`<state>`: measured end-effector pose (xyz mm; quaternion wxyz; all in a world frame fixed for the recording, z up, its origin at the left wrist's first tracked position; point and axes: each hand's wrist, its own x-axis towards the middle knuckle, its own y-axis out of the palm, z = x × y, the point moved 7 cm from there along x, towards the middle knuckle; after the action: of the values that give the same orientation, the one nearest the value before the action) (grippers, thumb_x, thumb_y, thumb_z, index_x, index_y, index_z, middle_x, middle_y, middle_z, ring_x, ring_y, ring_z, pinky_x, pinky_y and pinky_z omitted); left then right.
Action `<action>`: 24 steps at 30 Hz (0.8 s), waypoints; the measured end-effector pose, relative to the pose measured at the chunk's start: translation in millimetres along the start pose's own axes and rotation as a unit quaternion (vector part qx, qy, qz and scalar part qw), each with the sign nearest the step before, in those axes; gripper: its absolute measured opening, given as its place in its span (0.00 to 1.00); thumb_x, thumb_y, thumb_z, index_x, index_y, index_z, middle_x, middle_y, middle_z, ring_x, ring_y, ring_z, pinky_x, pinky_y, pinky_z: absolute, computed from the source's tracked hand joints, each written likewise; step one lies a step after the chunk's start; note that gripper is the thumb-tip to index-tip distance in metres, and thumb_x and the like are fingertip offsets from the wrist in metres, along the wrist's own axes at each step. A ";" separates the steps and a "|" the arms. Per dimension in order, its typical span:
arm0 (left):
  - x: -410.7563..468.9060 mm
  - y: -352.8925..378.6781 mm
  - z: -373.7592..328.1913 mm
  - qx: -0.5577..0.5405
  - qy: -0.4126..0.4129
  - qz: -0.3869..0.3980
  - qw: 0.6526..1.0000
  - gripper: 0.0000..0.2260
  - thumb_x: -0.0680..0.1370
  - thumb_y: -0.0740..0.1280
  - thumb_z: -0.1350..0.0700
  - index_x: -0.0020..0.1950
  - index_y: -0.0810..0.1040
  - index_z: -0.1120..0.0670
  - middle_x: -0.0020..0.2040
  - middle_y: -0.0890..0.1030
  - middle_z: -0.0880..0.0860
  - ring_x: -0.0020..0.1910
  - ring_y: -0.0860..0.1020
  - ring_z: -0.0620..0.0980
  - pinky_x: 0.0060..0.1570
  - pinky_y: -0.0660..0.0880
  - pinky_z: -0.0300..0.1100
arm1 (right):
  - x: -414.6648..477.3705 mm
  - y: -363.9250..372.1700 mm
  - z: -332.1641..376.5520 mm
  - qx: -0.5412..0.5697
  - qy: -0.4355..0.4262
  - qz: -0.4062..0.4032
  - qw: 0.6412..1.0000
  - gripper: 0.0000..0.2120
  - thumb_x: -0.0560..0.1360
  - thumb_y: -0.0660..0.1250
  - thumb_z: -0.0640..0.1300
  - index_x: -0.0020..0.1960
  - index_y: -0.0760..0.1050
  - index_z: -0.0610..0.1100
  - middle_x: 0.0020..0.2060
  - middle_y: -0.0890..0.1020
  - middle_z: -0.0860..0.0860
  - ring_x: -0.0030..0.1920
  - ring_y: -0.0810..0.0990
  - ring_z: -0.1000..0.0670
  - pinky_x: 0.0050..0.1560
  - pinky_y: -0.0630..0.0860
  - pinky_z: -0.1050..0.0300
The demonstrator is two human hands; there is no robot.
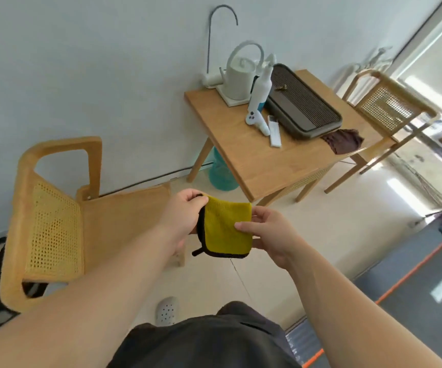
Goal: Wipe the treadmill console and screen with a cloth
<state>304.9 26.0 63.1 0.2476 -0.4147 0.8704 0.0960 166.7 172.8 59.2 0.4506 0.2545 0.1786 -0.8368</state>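
Note:
A yellow cloth (225, 229) with a dark border is held in the air in front of me, folded into a small square. My left hand (185, 213) pinches its upper left corner. My right hand (267, 235) grips its right edge, thumb on the front face. A grey surface with an orange stripe (410, 272) at the lower right may be the treadmill's belt. The console and screen are out of view.
A wooden cane chair (55, 224) stands at the left. A wooden table (257, 155) ahead carries a white kettle (241, 75), a white spray bottle (261, 94), a dark tray (302, 104) and a brown rag (343, 140). Another cane chair (387, 107) stands at the right.

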 end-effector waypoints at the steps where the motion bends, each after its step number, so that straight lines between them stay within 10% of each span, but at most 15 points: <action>1: 8.1 4.5 -6.0 0.005 -0.005 0.011 1.000 0.08 0.83 0.63 0.54 0.55 0.80 0.55 0.45 0.81 0.55 0.44 0.81 0.54 0.43 0.83 0.52 | 7.2 -7.0 2.8 0.013 -0.004 -0.016 1.000 0.18 0.76 0.76 0.44 0.64 0.79 0.47 0.57 0.85 0.47 0.59 0.83 0.45 0.58 0.83 0.44; 16: 182.9 149.6 -27.9 -0.031 -0.135 0.002 0.990 0.09 0.84 0.62 0.57 0.59 0.76 0.60 0.47 0.79 0.58 0.42 0.81 0.57 0.36 0.83 0.50 | 196.2 -164.1 32.6 -0.025 0.079 -0.016 0.996 0.09 0.80 0.72 0.42 0.59 0.80 0.45 0.50 0.84 0.44 0.49 0.85 0.47 0.38 0.84 0.52; 24: 242.4 186.7 -19.4 -0.103 -0.190 -0.130 0.968 0.08 0.82 0.65 0.58 0.60 0.77 0.56 0.58 0.81 0.62 0.51 0.82 0.59 0.46 0.83 0.56 | 295.7 -210.3 57.2 -0.174 0.096 0.027 0.980 0.11 0.80 0.70 0.45 0.62 0.80 0.48 0.50 0.84 0.46 0.49 0.84 0.47 0.48 0.85 0.46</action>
<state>25.1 -25.7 -51.1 0.3744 -0.5217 0.7315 0.2293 -163.5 58.0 -53.6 0.4909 0.2559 0.3571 -0.7524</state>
